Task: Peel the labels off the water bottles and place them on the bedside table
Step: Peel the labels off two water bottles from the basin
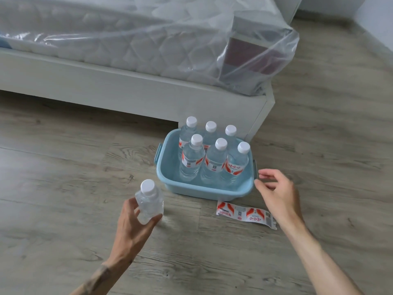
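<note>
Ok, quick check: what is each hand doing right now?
Left hand: closed around the peeled bottle, upright above the floor.
Right hand: open, empty, fingers loosely curled beside the blue tub.

A home bedroom: plastic-wrapped mattress (127, 39) on white bed frame (106, 86), wood-look floor (63, 167).
</note>
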### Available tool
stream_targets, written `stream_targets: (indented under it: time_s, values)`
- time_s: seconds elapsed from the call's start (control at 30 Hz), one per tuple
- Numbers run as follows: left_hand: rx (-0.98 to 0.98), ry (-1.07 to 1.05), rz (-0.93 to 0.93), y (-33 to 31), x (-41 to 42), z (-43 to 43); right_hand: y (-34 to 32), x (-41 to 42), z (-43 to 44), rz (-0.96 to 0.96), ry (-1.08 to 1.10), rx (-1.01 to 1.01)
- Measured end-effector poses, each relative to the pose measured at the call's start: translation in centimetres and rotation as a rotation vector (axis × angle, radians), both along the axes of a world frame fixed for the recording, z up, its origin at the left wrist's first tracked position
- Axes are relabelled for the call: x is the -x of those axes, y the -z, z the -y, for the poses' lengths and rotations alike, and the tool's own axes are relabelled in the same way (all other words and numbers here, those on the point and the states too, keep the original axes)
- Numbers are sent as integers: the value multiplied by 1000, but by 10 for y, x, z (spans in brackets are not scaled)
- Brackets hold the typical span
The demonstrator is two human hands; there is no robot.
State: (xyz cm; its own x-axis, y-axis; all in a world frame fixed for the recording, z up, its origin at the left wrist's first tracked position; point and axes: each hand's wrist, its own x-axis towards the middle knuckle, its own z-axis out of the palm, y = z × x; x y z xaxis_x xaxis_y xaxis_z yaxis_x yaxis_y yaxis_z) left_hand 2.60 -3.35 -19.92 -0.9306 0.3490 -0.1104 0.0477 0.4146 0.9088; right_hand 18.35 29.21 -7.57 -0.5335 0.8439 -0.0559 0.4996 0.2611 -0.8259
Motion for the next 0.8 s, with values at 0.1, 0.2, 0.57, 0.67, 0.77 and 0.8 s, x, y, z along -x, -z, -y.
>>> stream_targets:
  time_s: [0.1, 0.2, 0.57, 0.67, 0.77, 0.8]
  values:
    - [14, 0, -13, -2, 1, 4, -21, 34, -6, -56, -84, -48]
    - [-4, 3, -54, -6, -1, 11, -30, 63, -14, 14, -164, -87]
    - [9, -23, -255, -47, -16, 29, -13, 78, -10, 136, -133, -212]
    - [-24, -68, -238, -60, -25, 29, -18, 61, 6, 45, -115, -244]
    - [-58, -137, -179, -74, -34, 24, -42, 46, 16, -60, -120, -314]
    - [-78, -142, -167, -80, -37, 20, -56, 44, 19, -93, -127, -343]
